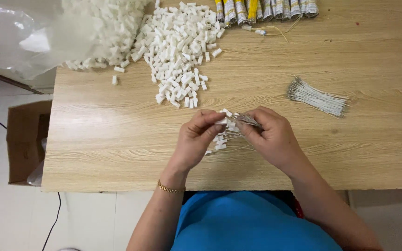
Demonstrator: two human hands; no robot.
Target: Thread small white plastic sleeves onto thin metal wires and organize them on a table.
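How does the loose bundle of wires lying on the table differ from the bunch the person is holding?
The loose wire bundle lies untouched on the table, off to the right. The held bunch is gripped between the left hand and the right hand. The loose bundle's wires show bare ends, while the held bunch carries small white plastic pieces. Both are thin, pale wires.

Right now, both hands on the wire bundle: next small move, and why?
Probably push the white connector pinched in the left hand onto a wire end held by the right hand. The two already meet at the fingertips, and finished connectors hang on the wires just below.
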